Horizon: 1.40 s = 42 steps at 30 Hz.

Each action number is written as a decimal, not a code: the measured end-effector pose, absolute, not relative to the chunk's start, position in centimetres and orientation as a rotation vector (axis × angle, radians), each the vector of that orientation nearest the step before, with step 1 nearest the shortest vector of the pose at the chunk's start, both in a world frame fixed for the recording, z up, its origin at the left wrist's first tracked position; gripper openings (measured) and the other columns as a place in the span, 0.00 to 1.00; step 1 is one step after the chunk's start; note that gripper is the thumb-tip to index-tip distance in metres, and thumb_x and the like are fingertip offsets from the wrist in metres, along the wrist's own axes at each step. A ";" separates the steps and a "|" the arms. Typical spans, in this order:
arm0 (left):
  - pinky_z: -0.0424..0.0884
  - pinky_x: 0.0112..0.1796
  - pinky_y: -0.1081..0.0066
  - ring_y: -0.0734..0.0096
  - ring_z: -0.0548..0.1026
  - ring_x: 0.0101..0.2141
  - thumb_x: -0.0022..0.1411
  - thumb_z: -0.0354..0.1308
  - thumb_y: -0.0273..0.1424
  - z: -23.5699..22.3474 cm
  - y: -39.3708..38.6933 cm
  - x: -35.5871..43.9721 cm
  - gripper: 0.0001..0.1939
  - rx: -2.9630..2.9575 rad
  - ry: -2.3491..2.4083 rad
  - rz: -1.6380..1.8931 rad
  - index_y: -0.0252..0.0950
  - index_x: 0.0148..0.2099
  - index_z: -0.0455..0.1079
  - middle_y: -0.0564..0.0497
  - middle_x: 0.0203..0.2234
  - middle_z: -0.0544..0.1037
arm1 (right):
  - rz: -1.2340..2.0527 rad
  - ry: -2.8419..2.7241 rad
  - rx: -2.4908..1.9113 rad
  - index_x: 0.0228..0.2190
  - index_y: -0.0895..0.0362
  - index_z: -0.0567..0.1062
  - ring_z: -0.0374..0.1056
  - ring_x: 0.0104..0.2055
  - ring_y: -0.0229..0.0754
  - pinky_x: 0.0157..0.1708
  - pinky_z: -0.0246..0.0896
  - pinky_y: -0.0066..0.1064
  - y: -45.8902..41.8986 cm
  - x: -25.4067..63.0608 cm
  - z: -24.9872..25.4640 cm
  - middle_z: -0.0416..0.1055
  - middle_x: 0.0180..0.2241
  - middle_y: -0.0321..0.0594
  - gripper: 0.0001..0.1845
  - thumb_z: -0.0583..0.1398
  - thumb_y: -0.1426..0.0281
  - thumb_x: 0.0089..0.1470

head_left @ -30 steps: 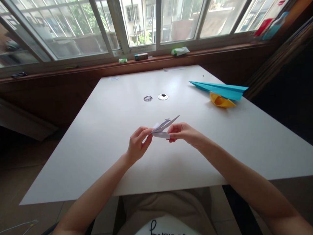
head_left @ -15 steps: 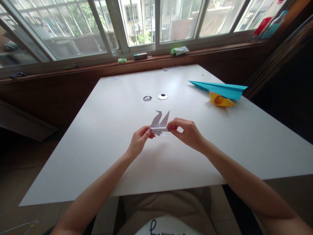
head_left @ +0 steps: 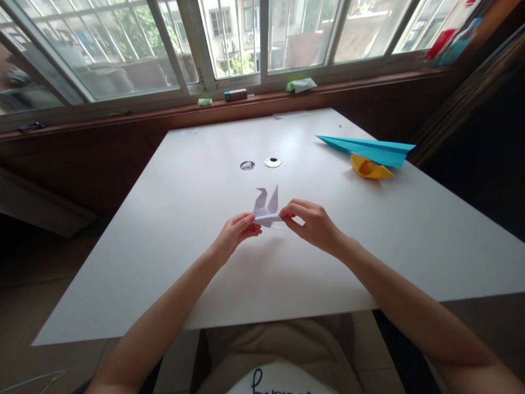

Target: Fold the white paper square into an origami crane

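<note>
Two hands are working one item. My left hand (head_left: pixel 237 234) and right hand (head_left: pixel 312 223) are each pinching a wing of the white paper crane (head_left: pixel 266 210), holding it just above the middle of the white table (head_left: pixel 164 246), neck and tail pointing up. Judgement: pulling the wings apart evenly and gently should be keeping the folds from tearing. Bare tabletop is lying open all round. Farther off, two round cable ports (head_left: pixel 260 163); far right, near the edge, a yellow paper boat (head_left: pixel 371 169) touching a blue paper plane (head_left: pixel 369 149).
</note>
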<state>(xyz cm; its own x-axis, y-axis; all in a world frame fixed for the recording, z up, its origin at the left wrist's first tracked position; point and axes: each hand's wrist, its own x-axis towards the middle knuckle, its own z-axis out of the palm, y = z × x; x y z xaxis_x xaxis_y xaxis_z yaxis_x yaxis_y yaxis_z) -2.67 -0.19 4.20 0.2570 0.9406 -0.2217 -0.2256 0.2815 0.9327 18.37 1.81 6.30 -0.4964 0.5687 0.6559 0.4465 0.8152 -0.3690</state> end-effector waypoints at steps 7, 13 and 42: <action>0.68 0.38 0.72 0.76 0.73 0.30 0.52 0.62 0.38 4.2 -0.3 -2.6 0.13 0.932 1.019 0.942 0.33 0.36 0.73 0.52 0.25 0.75 | 0.137 -2.204 -0.697 0.28 0.57 0.69 0.64 0.27 0.35 0.27 0.60 0.26 2.0 18.4 6.1 0.69 0.26 0.38 0.08 0.53 0.79 0.53; 0.68 0.38 0.73 0.76 0.73 0.30 0.51 0.63 0.37 4.2 -0.1 -2.7 0.13 0.911 1.012 0.932 0.33 0.36 0.74 0.51 0.25 0.76 | 0.063 -2.237 -0.648 0.29 0.58 0.70 0.64 0.28 0.36 0.28 0.61 0.27 2.0 18.5 6.0 0.69 0.26 0.40 0.08 0.53 0.79 0.54; 0.74 0.34 0.81 0.78 0.74 0.29 0.54 0.60 0.26 4.1 0.0 -3.1 0.06 0.582 0.861 0.830 0.29 0.35 0.73 0.48 0.29 0.76 | -0.170 -2.124 -0.439 0.35 0.56 0.72 0.71 0.34 0.39 0.33 0.71 0.30 1.2 19.0 6.4 0.74 0.30 0.42 0.09 0.56 0.79 0.53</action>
